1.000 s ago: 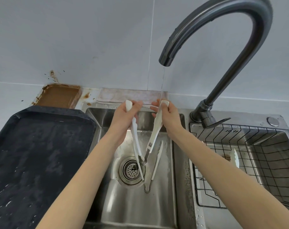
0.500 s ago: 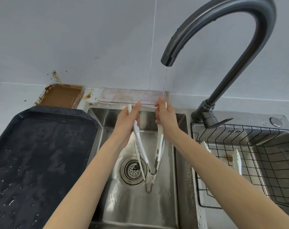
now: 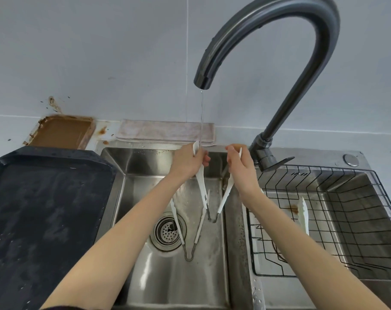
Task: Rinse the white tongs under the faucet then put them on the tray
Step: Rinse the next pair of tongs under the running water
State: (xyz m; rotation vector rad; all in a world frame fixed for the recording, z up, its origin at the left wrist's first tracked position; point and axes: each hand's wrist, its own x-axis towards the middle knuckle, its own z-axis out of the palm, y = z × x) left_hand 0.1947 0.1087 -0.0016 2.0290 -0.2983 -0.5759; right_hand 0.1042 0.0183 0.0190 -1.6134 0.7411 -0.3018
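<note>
Both hands hold one pair of white plastic tongs spread wide under the dark curved metal faucet.

The left hand is closed around one arm, the right hand around the other; a thin stream of water meets the left hand's arm tip. Below the hands, a second pair of white tongs lies in the stainless steel sink. The black rectangular tray sits left of the left hand.

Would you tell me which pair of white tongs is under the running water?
The white plastic tongs spread between both hands; the others lie in the sink and wire basket.
</note>
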